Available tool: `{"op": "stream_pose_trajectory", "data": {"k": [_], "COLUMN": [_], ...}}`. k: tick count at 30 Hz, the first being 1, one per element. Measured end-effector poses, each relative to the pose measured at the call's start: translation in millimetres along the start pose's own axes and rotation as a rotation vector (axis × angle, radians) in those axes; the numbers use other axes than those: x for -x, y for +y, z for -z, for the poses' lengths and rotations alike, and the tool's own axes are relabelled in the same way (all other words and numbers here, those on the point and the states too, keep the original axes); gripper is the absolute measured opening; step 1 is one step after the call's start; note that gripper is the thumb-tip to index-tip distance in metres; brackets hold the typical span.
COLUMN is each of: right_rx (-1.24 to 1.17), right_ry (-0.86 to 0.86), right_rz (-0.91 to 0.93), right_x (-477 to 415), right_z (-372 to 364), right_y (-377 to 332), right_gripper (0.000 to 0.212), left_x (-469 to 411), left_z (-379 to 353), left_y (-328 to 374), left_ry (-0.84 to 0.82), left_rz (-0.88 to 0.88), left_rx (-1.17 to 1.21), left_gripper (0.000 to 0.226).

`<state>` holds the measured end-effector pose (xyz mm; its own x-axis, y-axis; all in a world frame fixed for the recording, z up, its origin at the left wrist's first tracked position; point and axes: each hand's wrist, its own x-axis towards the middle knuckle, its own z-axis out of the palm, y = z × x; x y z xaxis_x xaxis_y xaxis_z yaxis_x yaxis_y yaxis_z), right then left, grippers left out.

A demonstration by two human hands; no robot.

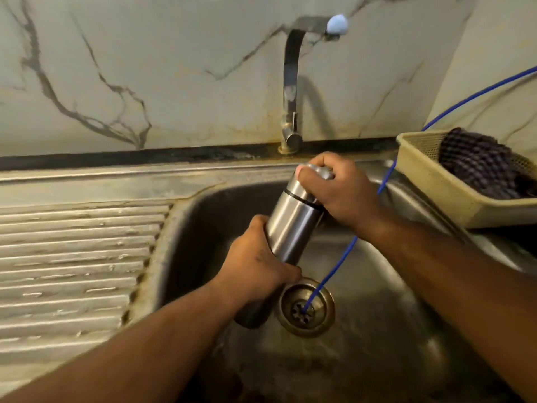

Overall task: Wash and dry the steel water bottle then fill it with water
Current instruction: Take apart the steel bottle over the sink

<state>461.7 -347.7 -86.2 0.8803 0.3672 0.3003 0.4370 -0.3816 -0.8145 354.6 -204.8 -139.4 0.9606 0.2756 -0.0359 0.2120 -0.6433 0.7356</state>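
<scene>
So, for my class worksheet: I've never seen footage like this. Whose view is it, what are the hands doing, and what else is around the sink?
There is one picture, from a camera worn on a person's head, looking down. No machine: two bare hands. The left hand grips the lower body of a silver steel water bottle, tilted over a worn steel sink. The right hand closes round its cap. A thin blue tube runs into the round drain. A steel tap, not running, stands behind; a beige plastic basket holding a dark cloth sits right.

I can read no words, numbers or brand marks anywhere here; the steel bottle (293, 225) I hold shows only bare brushed metal, no label.
</scene>
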Motion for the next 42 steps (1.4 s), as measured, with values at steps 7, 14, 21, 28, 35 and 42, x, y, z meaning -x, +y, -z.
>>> {"op": "stream_pose_trajectory", "data": {"k": [7,14,21,28,35,42], "right_rx": [0.009,0.373,0.705,0.565,0.517,0.462], "right_ry": [0.154,-0.02,-0.059,0.131,-0.051,-0.117], "right_rz": [-0.09,-0.111,-0.087,0.073,0.557,0.546], "right_x": [42,76,70,67,70,68], "right_z": [18,27,26,17,27,31], "right_y": [-61,-90,-91,-65,-52,-50], "right_gripper": [0.031,0.044,0.072,0.051,0.029,0.029], "left_x": [42,62,49,42,44,47], "left_z": [13,3,8,23,30,28], "left_y": [46,69,59,53,41,42], "left_ry": [0.211,0.225,0.185,0.169,-0.039,0.044], "left_rz": [-0.095,-0.133,-0.215,-0.293,-0.277,-0.323], "left_rx": [0.093,0.085,-0.005,-0.074,0.035,0.045], "left_gripper": [0.071,0.069,0.065,0.066,0.062,0.071]}}
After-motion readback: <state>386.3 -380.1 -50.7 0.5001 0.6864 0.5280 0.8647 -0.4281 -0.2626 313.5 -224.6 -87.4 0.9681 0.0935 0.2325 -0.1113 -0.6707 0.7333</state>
